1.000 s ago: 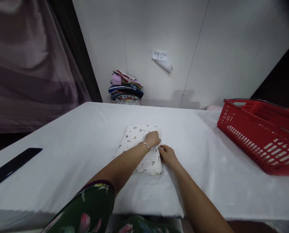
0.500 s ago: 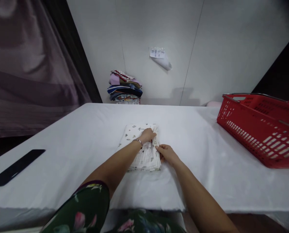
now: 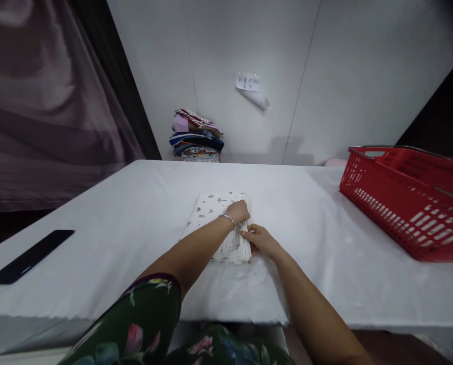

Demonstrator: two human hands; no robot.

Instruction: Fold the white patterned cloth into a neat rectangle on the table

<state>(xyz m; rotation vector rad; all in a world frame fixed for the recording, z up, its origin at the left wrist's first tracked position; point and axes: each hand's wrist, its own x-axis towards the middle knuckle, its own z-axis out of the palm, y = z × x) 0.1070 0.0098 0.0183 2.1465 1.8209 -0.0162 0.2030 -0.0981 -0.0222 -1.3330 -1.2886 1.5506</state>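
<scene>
A folded white cloth with small printed figures (image 3: 211,210) lies in the middle of the white-covered table (image 3: 135,213). My left hand (image 3: 238,210), with a bracelet at the wrist, rests on the cloth's right edge, fingers curled over it. Just below it, my right hand (image 3: 257,238) pinches the same right edge of the cloth near its front corner. Both forearms reach in from the bottom of the view, and the left one covers part of the cloth.
A red plastic basket (image 3: 409,203) stands at the right end of the table. A flat black object (image 3: 31,256) lies near the left edge. A pile of folded clothes (image 3: 196,142) sits against the wall, under a taped paper note (image 3: 248,82).
Both hands stay at the cloth's right edge. My left hand slid slightly along the edge and my right hand closed in beside it.
</scene>
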